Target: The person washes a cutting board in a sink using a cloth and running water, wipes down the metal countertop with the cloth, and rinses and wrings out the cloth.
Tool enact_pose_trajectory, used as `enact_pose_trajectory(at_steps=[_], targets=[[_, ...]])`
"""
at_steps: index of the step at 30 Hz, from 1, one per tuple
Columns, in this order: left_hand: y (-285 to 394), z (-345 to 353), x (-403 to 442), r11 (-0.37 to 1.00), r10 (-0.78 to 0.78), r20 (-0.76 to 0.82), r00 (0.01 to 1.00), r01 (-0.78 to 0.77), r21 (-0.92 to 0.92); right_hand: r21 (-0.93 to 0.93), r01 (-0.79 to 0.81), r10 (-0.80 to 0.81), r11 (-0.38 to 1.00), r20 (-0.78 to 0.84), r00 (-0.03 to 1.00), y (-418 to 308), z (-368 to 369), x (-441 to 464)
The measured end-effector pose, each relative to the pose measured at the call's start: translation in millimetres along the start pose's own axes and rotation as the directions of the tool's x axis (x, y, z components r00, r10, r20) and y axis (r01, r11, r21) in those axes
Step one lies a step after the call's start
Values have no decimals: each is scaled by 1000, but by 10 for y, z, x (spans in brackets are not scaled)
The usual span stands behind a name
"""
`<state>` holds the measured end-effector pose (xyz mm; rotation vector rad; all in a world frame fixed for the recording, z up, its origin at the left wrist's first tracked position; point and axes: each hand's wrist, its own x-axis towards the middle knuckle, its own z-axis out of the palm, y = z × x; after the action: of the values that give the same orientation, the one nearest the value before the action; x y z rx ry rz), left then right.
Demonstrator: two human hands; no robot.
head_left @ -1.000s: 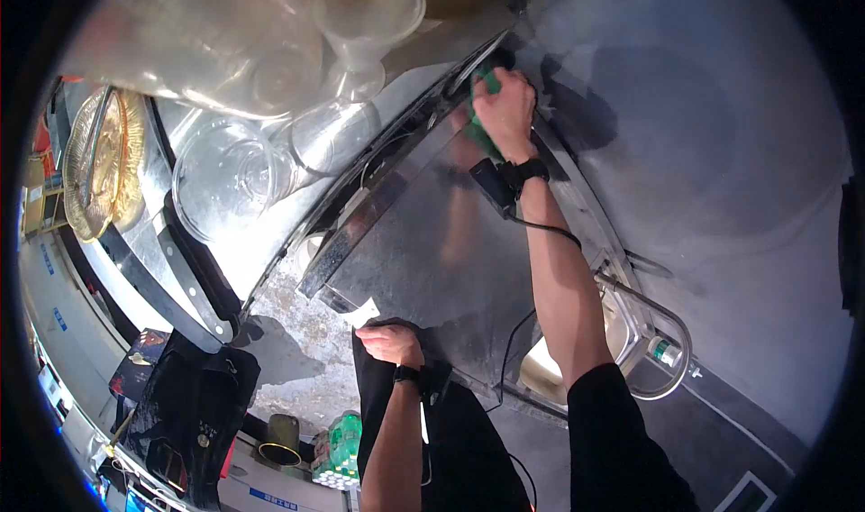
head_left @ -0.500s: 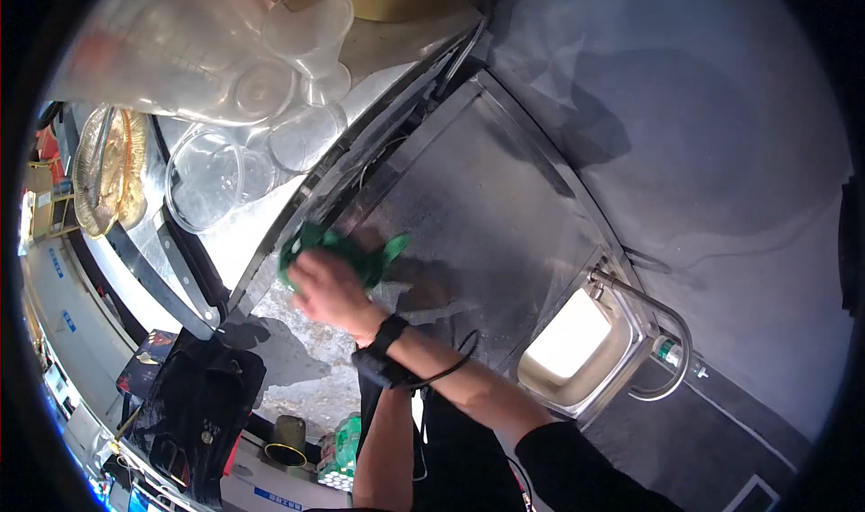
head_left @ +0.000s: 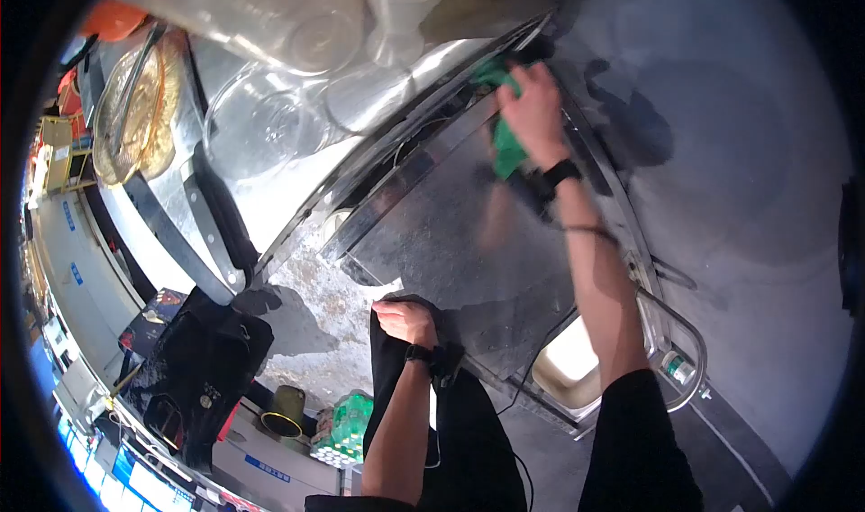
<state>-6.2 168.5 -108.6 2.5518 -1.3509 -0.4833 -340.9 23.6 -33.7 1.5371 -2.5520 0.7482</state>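
Observation:
My right hand (head_left: 534, 115) presses a green cloth (head_left: 508, 147) at the far corner of the stainless steel counter (head_left: 459, 228). Its fingers close over the cloth, part of which hangs out below the palm. The metal surface looks smeared and reflects the arm. Close to my body, my left hand (head_left: 405, 323) is held in front of black clothing (head_left: 396, 368), its fingers drawn together and nothing visible in them. Both wrists carry black bands, with a thin cable near the right one.
A small sink (head_left: 568, 368) with a curved metal pipe (head_left: 689, 345) lies at right. Knives (head_left: 212, 219), clear plastic cups (head_left: 270, 120) and a gold foil tray (head_left: 140, 111) occupy the left shelf. A black bag (head_left: 203, 377) and green bottles (head_left: 342, 426) sit lower down.
My right hand has swept the green cloth from the counter's near left end to its far corner. My left hand, hidden behind the right arm before, now shows.

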Motion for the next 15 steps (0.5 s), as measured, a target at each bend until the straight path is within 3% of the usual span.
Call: enact_pose_trajectory(at_steps=[3, 4, 5, 7, 8, 11, 13, 15], targets=[[22, -24, -8, 996, -58, 22, 998, 59, -73, 36, -29, 30, 999, -49, 998, -8, 55, 92], [4, 39, -29, 993, 18, -61, 998, -10, 117, 25, -65, 66, 998, -39, 997, -110, 63, 41], [-38, 76, -54, 991, 5, -45, 999, 1, 137, 36, -44, 44, 998, -9, 999, -233, 78, -53], [52, -38, 9, 991, -136, 127, 983, 135, 16, 76, 11, -15, 997, 52, 999, -627, 148, -292], [69, -87, 4, 995, 26, 105, 994, -35, 89, 118, 12, -22, 993, 86, 996, -855, 196, -454], [147, -190, 34, 981, -139, 184, 973, 160, -106, 157, 21, -49, 987, 179, 983, -1546, 277, -880], [187, -240, 63, 955, -116, 252, 961, 177, -239, 230, 58, -103, 971, 191, 976, -1918, 338, -1104], [52, -185, 42, 928, -84, 292, 953, 182, -326, 285, 169, -189, 943, 43, 981, -2240, 497, -1328]])
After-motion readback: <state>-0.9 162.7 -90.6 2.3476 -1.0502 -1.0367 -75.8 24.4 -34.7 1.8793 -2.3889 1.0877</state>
